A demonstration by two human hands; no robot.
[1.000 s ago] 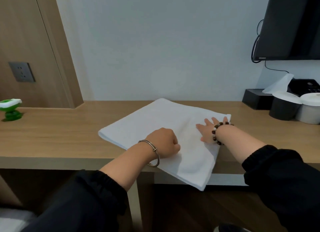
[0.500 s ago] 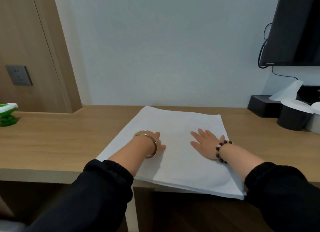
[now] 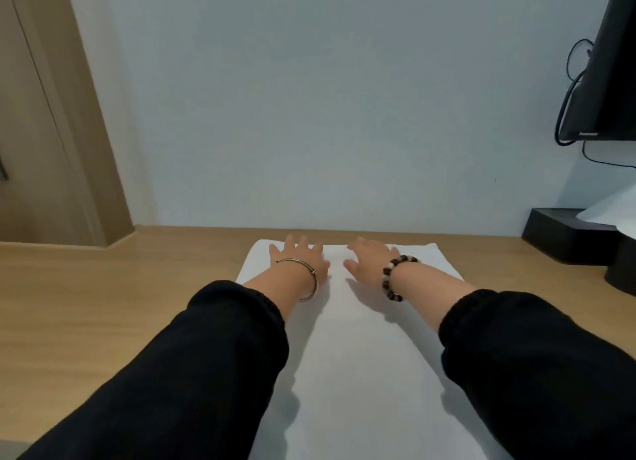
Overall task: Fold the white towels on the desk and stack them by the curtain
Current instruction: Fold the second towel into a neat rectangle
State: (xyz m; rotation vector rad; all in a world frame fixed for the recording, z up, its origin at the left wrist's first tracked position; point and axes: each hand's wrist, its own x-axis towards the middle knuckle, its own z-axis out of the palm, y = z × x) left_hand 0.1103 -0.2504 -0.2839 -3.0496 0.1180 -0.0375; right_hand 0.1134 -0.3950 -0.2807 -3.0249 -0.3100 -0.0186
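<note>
I see a flat white cloth towel [image 3: 361, 356] lying on the light brown wooden bench [image 3: 103, 304]. Its far edge is near the pale grey wall [image 3: 309, 98]. The towel runs back toward me and goes out of the bottom of the picture.

Both arms reach out over it in long black sleeves [image 3: 206, 356]. The left hand [image 3: 299, 256] lies palm down on the far left part of the towel. Its fingers are straight and spread, so the grip is wide open and has hold of nothing; it only rests on the cloth. A thin silver bangle [image 3: 306, 280] sits on that wrist.

The right hand [image 3: 370, 261] lies palm down just beside it, near the far edge too. Its grip is open as well, with flat fingers on the towel and nothing held. A bracelet of brown and white beads [image 3: 392, 277] goes round that wrist. The two hands are close but do not touch.

A black flat screen [image 3: 605, 64] hangs at the top right with a black cable [image 3: 568, 91] looping beside it. Under it a black box [image 3: 564, 236] sits on the bench by the wall, with white tissue [image 3: 612, 208] just above it. A tan wooden panel [image 3: 44, 115] stands at the left
</note>
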